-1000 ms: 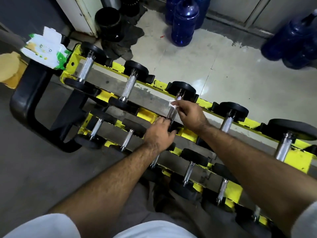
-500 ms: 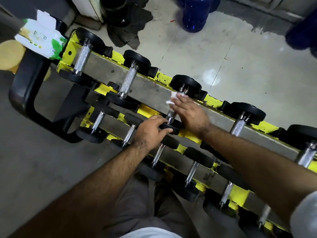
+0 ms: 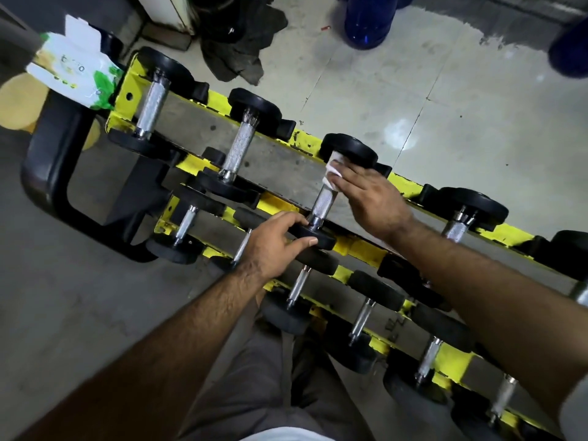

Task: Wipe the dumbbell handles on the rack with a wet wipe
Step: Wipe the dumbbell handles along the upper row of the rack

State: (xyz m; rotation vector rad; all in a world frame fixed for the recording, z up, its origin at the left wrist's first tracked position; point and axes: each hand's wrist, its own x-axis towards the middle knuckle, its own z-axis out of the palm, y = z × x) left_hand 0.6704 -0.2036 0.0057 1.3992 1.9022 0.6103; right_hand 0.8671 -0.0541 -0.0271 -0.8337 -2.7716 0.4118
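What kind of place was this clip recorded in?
Most likely a gym or weights room. A yellow tiered rack holds rows of black dumbbells with knurled steel handles, and large blue water jugs stand on the tiled floor behind it.

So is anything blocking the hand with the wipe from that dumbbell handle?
Nothing visible. The right hand already presses the wet wipe against the far end of the handle, while the left hand holds the near weight plate.
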